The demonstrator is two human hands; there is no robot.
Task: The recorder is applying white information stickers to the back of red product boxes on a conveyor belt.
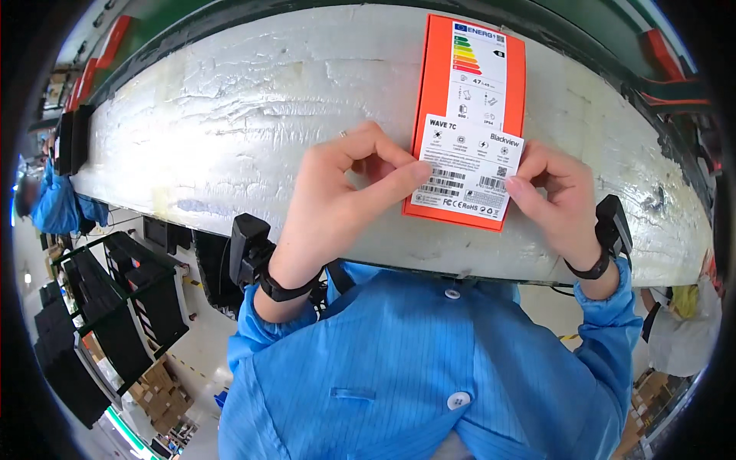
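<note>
An orange box [515,88] lies flat on the table, its long side pointing away from me. A white printed label [468,157] with barcodes covers its near half, sitting slightly askew to the box's edges. My left hand [349,188] pinches the label's left edge between thumb and forefinger. At the opposite edge, my right hand [556,199] pinches the label the same way, its other fingers curled in. Whether the label's middle is stuck down cannot be made out. On the box's far half is another white label [479,73] with a coloured bar scale.
The table [253,123] is covered with wrinkled, shiny film. Black racks [130,291] stand on the floor at lower left, near cardboard boxes [161,395]. A person in blue [57,203] is at the far left; a person's pale sleeve [686,330] shows at the right.
</note>
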